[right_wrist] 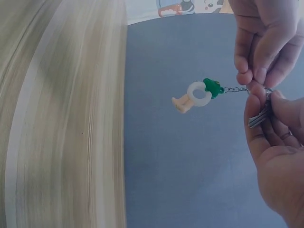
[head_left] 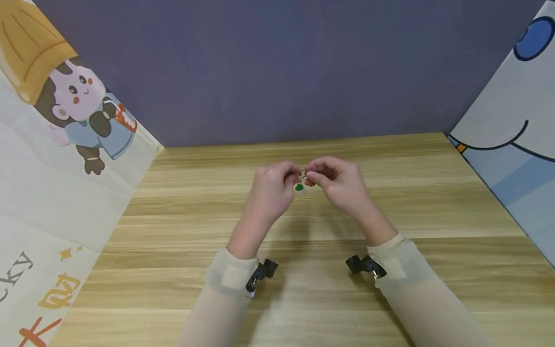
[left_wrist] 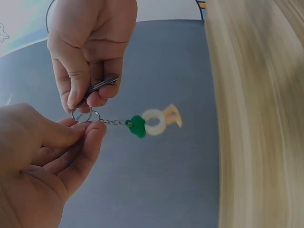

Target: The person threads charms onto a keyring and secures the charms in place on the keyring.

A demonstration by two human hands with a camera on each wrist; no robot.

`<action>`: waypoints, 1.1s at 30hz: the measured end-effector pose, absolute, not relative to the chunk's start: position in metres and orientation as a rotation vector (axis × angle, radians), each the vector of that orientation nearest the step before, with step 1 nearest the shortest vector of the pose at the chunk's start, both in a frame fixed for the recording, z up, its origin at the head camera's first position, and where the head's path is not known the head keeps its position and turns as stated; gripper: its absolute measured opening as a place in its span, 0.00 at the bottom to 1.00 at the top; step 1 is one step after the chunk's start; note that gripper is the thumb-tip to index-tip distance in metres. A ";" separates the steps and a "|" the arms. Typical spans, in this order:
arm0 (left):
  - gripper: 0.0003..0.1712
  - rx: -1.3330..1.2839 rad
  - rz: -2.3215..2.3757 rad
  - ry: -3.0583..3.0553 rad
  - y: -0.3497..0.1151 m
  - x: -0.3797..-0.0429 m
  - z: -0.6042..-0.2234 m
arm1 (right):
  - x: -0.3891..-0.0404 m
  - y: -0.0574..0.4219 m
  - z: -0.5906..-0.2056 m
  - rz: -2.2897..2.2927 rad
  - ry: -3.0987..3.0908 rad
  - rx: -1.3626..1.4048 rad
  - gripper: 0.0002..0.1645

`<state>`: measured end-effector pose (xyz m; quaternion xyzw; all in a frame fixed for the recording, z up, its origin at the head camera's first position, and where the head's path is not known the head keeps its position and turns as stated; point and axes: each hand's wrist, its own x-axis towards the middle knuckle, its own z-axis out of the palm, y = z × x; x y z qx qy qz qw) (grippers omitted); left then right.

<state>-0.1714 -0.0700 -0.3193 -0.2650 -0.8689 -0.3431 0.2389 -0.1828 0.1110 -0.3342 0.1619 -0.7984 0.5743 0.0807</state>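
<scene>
Above the table, both hands meet at a keychain. My left hand pinches its metal key ring between thumb and fingertips. From the ring a short chain leads to a charm with a green top, a white ring-shaped middle and a peach, foot-like end. My right hand grips a metal key beside the ring, its toothed blade showing between the fingers. Fingers cover much of the ring and the key's head, so I cannot tell whether the key is threaded on.
Beneath the hands lies a wood-grain tabletop. A dark blue-grey panel stands along the back edge. Printed white panels flank both sides, with a cartoon figure on the left. Small black wrist cameras sit on both sleeves.
</scene>
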 end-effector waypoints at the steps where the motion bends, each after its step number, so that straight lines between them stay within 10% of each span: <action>1: 0.09 -0.727 -0.922 -2.382 -0.070 -0.171 -0.318 | -0.183 0.111 -0.334 1.713 -2.388 0.489 0.06; 33: 0.07 -0.857 -0.879 -2.571 -0.084 -0.187 -0.313 | -0.197 0.125 -0.318 1.605 -2.581 0.700 0.08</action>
